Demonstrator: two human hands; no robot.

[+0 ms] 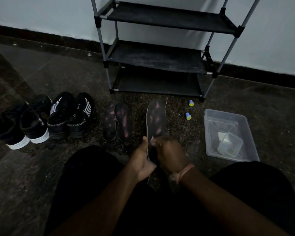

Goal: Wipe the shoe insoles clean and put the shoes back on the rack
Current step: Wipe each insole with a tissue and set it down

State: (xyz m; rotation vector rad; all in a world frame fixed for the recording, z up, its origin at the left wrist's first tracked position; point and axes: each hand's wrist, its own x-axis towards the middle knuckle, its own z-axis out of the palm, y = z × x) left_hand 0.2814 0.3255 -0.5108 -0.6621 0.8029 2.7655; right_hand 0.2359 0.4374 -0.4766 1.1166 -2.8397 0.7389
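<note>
Here both hands' fingers clamp one insole (156, 120): left hand (141, 160) beside right hand (170, 154), two insoles (117, 121) lying left of them.

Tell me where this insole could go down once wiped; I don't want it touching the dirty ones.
Bare floor lies between the two insoles and the blue caps, below the rack, whose three shelves are bare too. Crowded: the four shoes left, the clear tub right.
</note>
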